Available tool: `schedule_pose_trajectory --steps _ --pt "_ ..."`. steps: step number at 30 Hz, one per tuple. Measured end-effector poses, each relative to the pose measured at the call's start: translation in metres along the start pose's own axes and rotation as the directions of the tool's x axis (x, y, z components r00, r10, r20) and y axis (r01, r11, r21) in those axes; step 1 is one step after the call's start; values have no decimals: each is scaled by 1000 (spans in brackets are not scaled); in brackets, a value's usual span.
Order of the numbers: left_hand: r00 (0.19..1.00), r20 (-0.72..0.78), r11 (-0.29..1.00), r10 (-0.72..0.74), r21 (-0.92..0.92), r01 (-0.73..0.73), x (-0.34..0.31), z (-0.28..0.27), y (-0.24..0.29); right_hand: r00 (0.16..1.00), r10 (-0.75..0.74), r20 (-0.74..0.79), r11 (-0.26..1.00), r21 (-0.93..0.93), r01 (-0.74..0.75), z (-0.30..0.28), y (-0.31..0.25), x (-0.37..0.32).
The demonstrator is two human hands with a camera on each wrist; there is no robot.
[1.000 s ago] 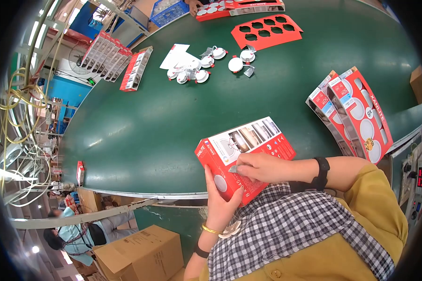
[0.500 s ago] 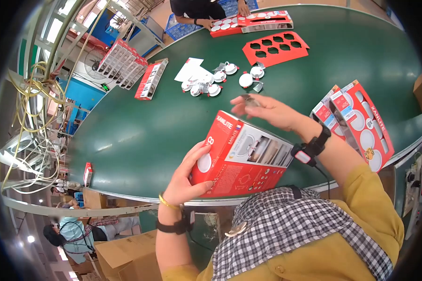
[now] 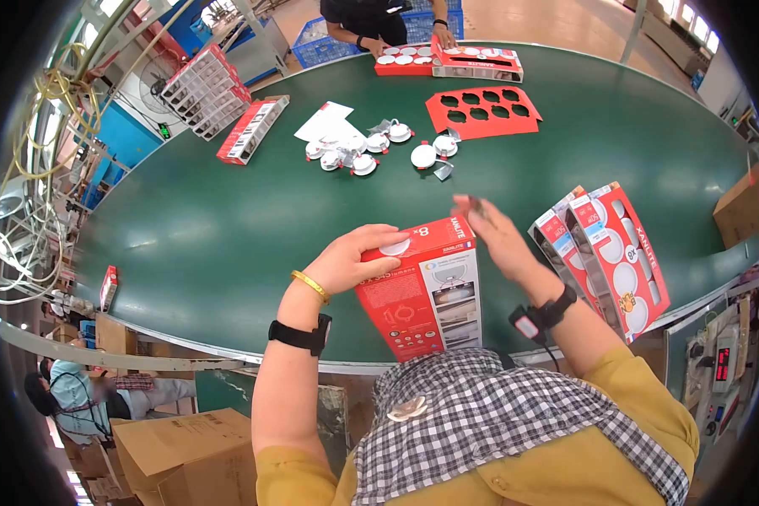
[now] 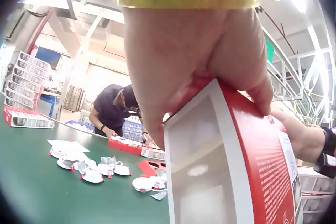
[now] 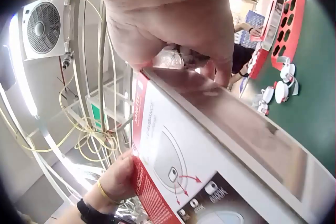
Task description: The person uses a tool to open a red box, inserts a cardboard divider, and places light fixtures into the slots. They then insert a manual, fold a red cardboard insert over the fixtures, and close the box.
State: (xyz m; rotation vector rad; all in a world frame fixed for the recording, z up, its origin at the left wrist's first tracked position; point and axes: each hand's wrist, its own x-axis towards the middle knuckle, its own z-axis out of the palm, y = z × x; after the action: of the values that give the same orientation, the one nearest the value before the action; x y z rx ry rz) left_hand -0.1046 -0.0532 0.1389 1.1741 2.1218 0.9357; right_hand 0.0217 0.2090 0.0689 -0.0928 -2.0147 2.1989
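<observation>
Cardboard box with red and white printed faces (image 3: 417,295) is held over the near edge of the green tabletop (image 3: 228,228), its narrow red end tilted upward and its lower end close to the black-and-white checked apron (image 3: 481,396). The box is gripped near its raised end by the left hand (image 3: 354,260), with the fingers laid over the red end face and the thumb pressed against the printed red side. Beside the opposite top corner, the right hand (image 3: 499,243) is held with its fingers bent, and a small greyish, shiny item (image 5: 176,58) is pinched there; its exact form cannot be told, nor whether the box is touched by the fingertips. Farther across the tabletop, a cluster of round white fixtures with red clips (image 3: 363,163) is spread beside white sheets (image 3: 322,122), and two similar white fixtures (image 3: 424,156) are placed just to the right. Behind these, a red cardboard sheet with eight holes (image 3: 514,129) is laid flat. Two red product boxes with round white pictures (image 3: 620,261) are leaned together at the right. At the far edge, a red tray of white discs (image 3: 405,69) is handled by another person in dark clothing (image 3: 367,18).
</observation>
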Motion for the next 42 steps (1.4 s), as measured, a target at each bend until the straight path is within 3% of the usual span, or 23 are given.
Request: schedule_pose_trajectory --steps 2,4,6,7,9,10,13,16,25,30,33,35,36,38,39,40,42 --pt "1000 1 1000 13 9 -13 9 7 6 997 -69 25 997 -34 70 -1 -21 11" --pt "1000 -3 999 28 26 -28 15 13 4 997 -27 68 996 -89 33 -5 -20 18" --pt "939 -171 897 297 388 -213 22 21 -4 993 14 117 989 -145 3 -6 -11 26" --pt "938 -174 898 300 385 -215 21 26 -8 999 -9 48 983 -185 18 -6 -3 29" --pt "813 -431 880 391 433 -194 15 39 2 999 -29 -25 973 -228 22 -4 1 30" --pt "815 -428 881 392 429 -198 11 45 3 998 -16 -55 983 -181 6 -2 2 30" --pt "638 -679 899 363 436 -47 -3 56 4 995 4 -96 992 -128 -17 0 0 28" --pt "665 -663 892 344 453 -10 -13 63 10 994 5 -107 993 -115 -17 0 2 27" --pt "642 -641 811 420 582 51 -19 77 26 988 -21 -155 990 -144 -1 9 -9 11" --pt "677 -664 844 318 523 117 -24 82 42 989 -40 -145 987 -162 16 12 -19 0" --pt "708 -645 849 287 514 125 -29 82 47 993 -8 -114 985 -172 -12 11 -29 -6" --pt "734 -625 852 266 508 124 -37 82 53 998 55 23 990 -130 -52 3 -32 -5" --pt "754 -609 857 247 500 123 -41 82 55 998 57 20 990 -128 -54 1 -40 -6" --pt "740 -617 849 267 514 123 -48 90 58 981 114 155 943 -327 -57 -2 -59 -10" --pt "724 -628 840 285 527 126 -51 93 59 980 4 199 924 -376 73 -2 -56 -12" --pt "726 -627 841 283 526 126 -53 95 61 980 6 198 925 -374 70 0 -54 -16" --pt "705 -636 829 315 546 123 -55 96 65 955 -119 270 839 -487 242 6 -54 -22"
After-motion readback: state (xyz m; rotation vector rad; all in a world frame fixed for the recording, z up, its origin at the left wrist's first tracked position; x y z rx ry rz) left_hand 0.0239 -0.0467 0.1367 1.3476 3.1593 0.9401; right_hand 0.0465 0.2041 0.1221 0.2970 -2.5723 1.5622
